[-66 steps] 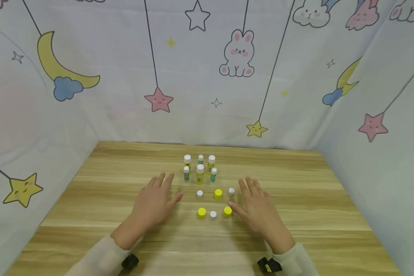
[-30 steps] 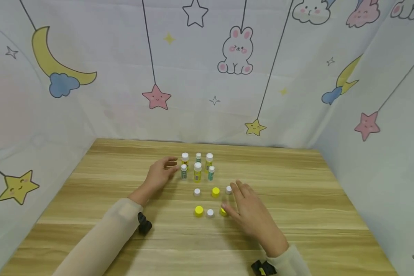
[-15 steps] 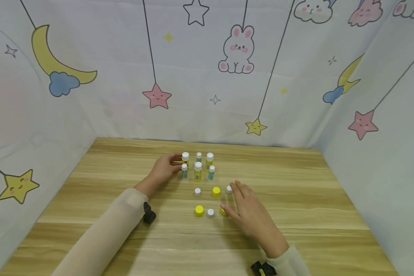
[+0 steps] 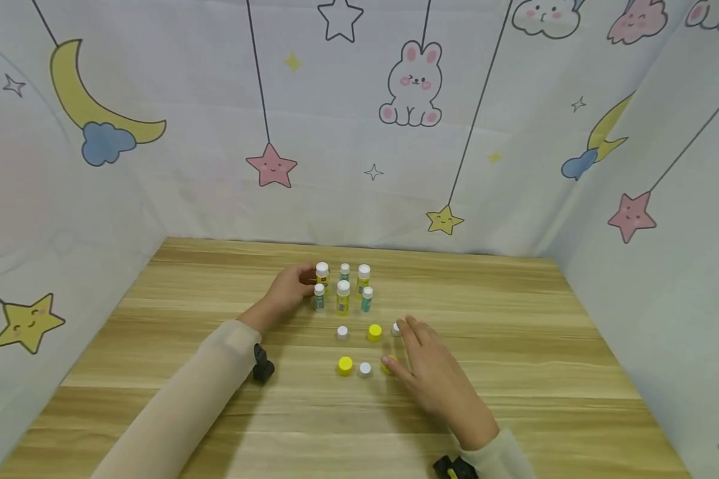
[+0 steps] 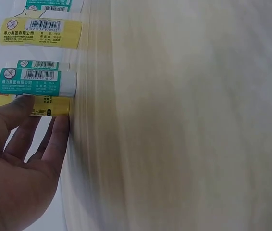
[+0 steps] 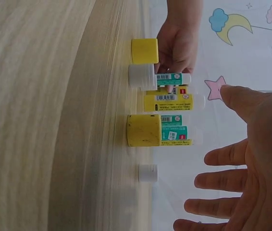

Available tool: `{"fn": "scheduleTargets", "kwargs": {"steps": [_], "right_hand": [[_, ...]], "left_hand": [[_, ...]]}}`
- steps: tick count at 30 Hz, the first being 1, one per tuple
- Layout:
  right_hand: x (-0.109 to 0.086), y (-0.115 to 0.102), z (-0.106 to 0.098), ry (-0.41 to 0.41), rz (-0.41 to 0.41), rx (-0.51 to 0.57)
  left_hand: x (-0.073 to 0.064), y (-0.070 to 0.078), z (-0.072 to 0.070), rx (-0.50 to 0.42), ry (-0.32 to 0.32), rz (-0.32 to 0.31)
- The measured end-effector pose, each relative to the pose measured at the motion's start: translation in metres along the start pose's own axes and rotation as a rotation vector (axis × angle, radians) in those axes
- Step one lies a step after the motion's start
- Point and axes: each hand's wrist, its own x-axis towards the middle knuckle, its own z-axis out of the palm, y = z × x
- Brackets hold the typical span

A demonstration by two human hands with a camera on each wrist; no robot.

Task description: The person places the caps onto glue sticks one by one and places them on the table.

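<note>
My left hand (image 4: pixel 287 291) reaches to the back left of a cluster of uncapped glue sticks and pinches a yellow glue stick (image 4: pixel 322 274) between thumb and fingers. In the left wrist view the thumb overlaps the label of that yellow stick (image 5: pixel 54 108), partly covered by a green glue stick (image 5: pixel 37 82) in front. Another yellow glue stick (image 4: pixel 343 303) stands at the front middle. Over the right side of the loose caps hovers my right hand (image 4: pixel 437 372), fingers straight and holding nothing. It partly covers a white cap (image 4: pixel 396 329) and a yellow cap (image 4: pixel 388 366).
More caps lie on the wooden table (image 4: pixel 515 332): a yellow cap (image 4: pixel 375 332) and a white cap (image 4: pixel 342 332) behind, a yellow cap (image 4: pixel 345 366) and a white cap (image 4: pixel 365 369) nearer. A patterned cloth (image 4: pixel 335 213) encloses the back and sides.
My left hand has moved forward and right from beside the caps to the back-left yellow glue stick and closed its fingers on it. The right hand has shifted slightly left over the caps.
</note>
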Motion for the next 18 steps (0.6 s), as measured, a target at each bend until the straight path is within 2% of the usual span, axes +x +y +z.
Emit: {"fn": "scheduleTargets", "kwargs": {"steps": [7, 11, 18], "right_hand": [[0.004, 0.0018, 0.0016, 0.012, -0.002, 0.002], [0.006, 0.003, 0.0031, 0.009, -0.002, 0.003], [0.0076, 0.0036, 0.005, -0.001, -0.015, 0.004]], "left_hand": [[0.0048, -0.0023, 0.0003, -0.01, 0.012, 0.012], [0.0039, -0.0002, 0.0009, -0.03, 0.021, -0.003], [0.0003, -0.0023, -0.0015, -0.034, 0.011, 0.032]]}}
